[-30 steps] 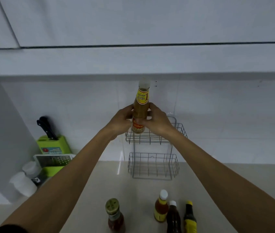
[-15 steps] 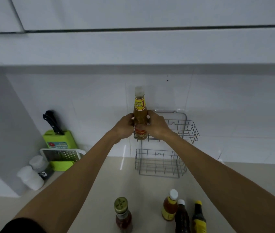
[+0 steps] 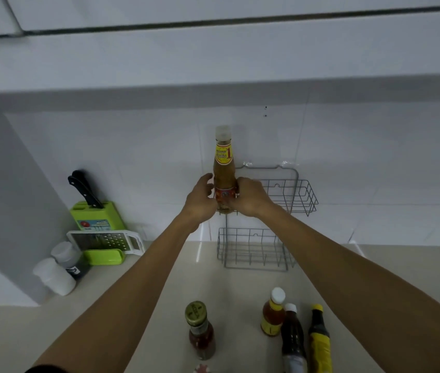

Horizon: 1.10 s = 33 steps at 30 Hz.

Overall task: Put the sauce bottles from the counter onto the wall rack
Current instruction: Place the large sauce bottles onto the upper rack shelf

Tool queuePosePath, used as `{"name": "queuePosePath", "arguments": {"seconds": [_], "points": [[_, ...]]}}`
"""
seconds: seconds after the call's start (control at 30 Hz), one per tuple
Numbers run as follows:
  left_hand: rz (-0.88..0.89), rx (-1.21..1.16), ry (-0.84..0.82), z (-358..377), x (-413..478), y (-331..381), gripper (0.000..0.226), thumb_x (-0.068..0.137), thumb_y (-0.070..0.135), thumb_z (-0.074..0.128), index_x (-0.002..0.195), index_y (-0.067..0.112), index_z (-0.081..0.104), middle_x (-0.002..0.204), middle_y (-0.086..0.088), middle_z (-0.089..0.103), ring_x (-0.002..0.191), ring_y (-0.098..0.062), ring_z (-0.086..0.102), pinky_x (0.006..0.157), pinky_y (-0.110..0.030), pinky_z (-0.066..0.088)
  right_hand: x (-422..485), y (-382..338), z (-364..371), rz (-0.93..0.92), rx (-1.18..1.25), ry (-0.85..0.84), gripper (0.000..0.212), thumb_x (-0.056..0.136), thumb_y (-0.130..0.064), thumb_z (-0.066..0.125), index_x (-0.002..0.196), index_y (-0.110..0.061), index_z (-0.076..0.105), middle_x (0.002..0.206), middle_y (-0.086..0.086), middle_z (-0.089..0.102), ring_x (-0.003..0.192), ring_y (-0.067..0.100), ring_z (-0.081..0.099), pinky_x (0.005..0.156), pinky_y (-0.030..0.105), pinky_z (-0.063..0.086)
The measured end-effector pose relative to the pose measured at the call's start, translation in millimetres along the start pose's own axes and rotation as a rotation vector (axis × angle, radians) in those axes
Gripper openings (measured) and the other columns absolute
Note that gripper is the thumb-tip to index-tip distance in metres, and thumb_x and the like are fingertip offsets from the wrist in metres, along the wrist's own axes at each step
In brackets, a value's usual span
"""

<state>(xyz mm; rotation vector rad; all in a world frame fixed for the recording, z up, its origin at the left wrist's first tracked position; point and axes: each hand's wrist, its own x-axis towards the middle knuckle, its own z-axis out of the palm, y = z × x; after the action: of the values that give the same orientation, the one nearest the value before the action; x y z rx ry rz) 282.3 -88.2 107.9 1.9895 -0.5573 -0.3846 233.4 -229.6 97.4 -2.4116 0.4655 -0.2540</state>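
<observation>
White tiles backed the beige worktop (image 3: 159, 286), where a wire wall rack (image 3: 288, 195) hung. Both hands clasped a tall amber sauce bottle (image 3: 223, 168) upright at the left end of the rack's upper basket; the left hand (image 3: 200, 203) and right hand (image 3: 251, 197) hid its base, so whether it rested on the wire could not be told. Four more bottles (image 3: 272, 313) stood on the worktop near the bottom edge, two of them cut off by it.
</observation>
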Motion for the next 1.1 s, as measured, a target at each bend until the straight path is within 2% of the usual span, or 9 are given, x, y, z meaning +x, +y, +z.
{"name": "queuePosePath", "arguments": {"seconds": [0.17,0.27,0.37,0.53,0.63,0.73,0.87,1.0,1.1], "points": [[-0.029,-0.079,0.120,9.0,-37.0,4.2,0.067,0.088,-0.006,0.052,0.149,0.016,0.033,0.143,-0.011,0.052,0.125,-0.025,0.054,0.099,-0.037,0.050,-31.8,-3.2,-6.9,0.056,0.033,0.066,0.088,0.072,-0.046,0.083,0.136,-0.004,0.041,0.132,0.015,0.058,0.117,0.030,0.058,0.085,0.032,0.048],[-0.010,-0.155,0.111,23.6,-64.7,6.5,0.064,0.085,-0.010,0.052,0.143,0.018,0.042,0.130,-0.005,0.061,0.115,-0.022,0.059,0.098,-0.041,0.052,-63.4,5.6,-13.5,0.039,0.091,0.138,0.079,0.081,-0.037,0.078,0.142,-0.006,0.039,0.138,0.014,0.055,0.123,0.029,0.054,0.088,0.027,0.043],[-0.019,-0.192,-0.028,51.1,-95.8,2.7,0.065,0.085,-0.009,0.051,0.142,0.022,0.043,0.128,0.000,0.058,0.114,-0.019,0.059,0.086,-0.031,0.056,-106.1,25.9,-16.6,0.055,0.156,0.168,0.069,0.086,-0.029,0.073,0.144,-0.010,0.041,0.138,0.010,0.056,0.124,0.023,0.053,0.088,0.021,0.037],[-0.089,-0.120,-0.181,100.8,-132.6,-21.2,0.059,0.089,0.003,0.054,0.144,0.020,0.040,0.131,-0.001,0.055,0.108,-0.018,0.060,0.083,-0.031,0.056,-169.2,71.8,-12.8,0.154,0.211,0.157,0.058,0.088,-0.031,0.070,0.138,-0.013,0.048,0.124,0.003,0.063,0.112,0.015,0.058,0.085,0.020,0.039],[-0.172,-0.049,-0.298,122.4,-151.9,-42.1,0.057,0.087,0.012,0.058,0.141,0.021,0.041,0.124,0.006,0.055,0.100,-0.014,0.061,0.068,-0.023,0.049,-202.0,106.0,4.1,0.258,0.195,0.148,0.048,0.088,-0.032,0.067,0.131,-0.016,0.052,0.103,-0.003,0.066,0.098,0.014,0.062,0.074,0.014,0.041],[-0.221,0.059,-0.383,140.1,-169.5,-61.7,0.016,0.085,0.015,0.057,0.092,0.029,0.054,0.088,0.015,0.053,0.078,-0.002,0.053,0.066,-0.023,0.045,-228.5,138.8,32.2,0.409,0.089,0.010,0.038,0.089,-0.031,0.063,0.119,-0.009,0.056,0.099,0.002,0.066,0.085,0.017,0.058,0.062,0.015,0.041],[-0.277,0.172,-0.392,153.5,-178.1,-82.9,0.028,0.085,0.018,0.057,0.070,0.034,0.039,0.076,0.010,0.051,0.067,-0.003,0.048,0.060,-0.023,0.040,-247.6,159.9,71.9,0.492,-0.069,-0.219,0.027,0.089,-0.031,0.059,0.071,-0.016,0.046,0.069,0.001,0.051,0.059,0.013,0.048,0.048,0.026,0.033],[-0.340,0.231,-0.472,160.7,-181.0,-98.1,0.021,0.084,0.012,0.052,0.069,0.026,0.048,0.068,0.005,0.050,0.062,-0.008,0.046,0.052,-0.024,0.034,-252.3,163.8,100.5,0.521,-0.239,-0.222,0.028,0.088,-0.043,0.059,0.093,-0.015,0.057,0.064,-0.005,0.048,0.057,0.010,0.047,0.047,0.024,0.033],[-0.388,0.222,-0.561,168.2,-183.2,-105.7,0.019,0.087,0.013,0.051,0.072,0.024,0.053,0.073,0.003,0.053,0.068,-0.011,0.050,0.058,-0.024,0.041,-252.5,159.4,116.4,0.474,-0.415,-0.228,0.033,0.084,-0.043,0.061,0.099,-0.013,0.062,0.066,-0.004,0.053,0.071,0.017,0.062,0.059,0.027,0.047]]}}
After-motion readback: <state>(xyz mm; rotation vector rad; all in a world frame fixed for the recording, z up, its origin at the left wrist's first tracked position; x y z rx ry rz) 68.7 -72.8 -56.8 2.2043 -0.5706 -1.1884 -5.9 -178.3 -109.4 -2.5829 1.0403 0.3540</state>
